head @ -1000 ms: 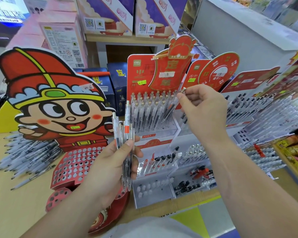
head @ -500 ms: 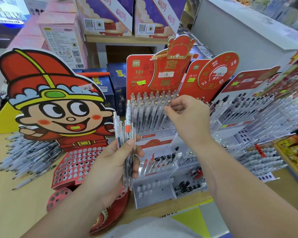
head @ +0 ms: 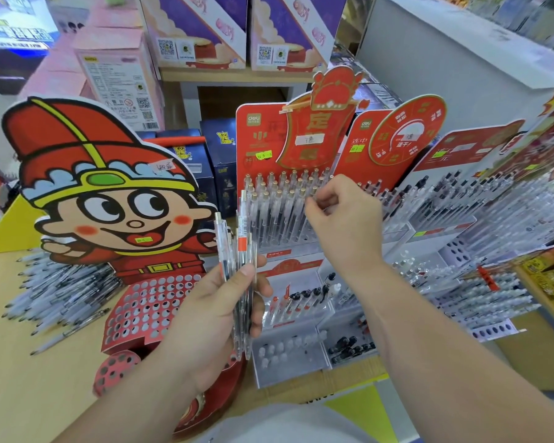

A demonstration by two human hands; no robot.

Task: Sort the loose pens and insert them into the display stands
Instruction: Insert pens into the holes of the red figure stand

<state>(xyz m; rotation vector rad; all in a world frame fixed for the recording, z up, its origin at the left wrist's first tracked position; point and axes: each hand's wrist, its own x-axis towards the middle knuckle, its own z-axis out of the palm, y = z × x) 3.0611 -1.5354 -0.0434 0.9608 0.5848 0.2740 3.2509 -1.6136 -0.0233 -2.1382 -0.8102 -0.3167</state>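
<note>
In the left half of the frame a cartoon cutout [head: 109, 203] stands on the table [head: 29, 394], with a pile of loose pens [head: 61, 292] lying at its lower left. At centre the left hand [head: 211, 314] holds a bundle of pens [head: 240, 266] upright before the cutout's right edge; just right, the right hand [head: 343, 219] is at the rows of a pen stand [head: 279, 206], small trays [head: 295, 314] below it. More stands [head: 461, 203] fan rightward, boxes [head: 199, 27] behind along the top

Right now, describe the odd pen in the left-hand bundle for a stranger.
Find the big cartoon-character cardboard stand on the left. Just right of it the left hand grips an upright bundle of clear pens. Only one pen carries an orange band and barcode sticker.
</note>
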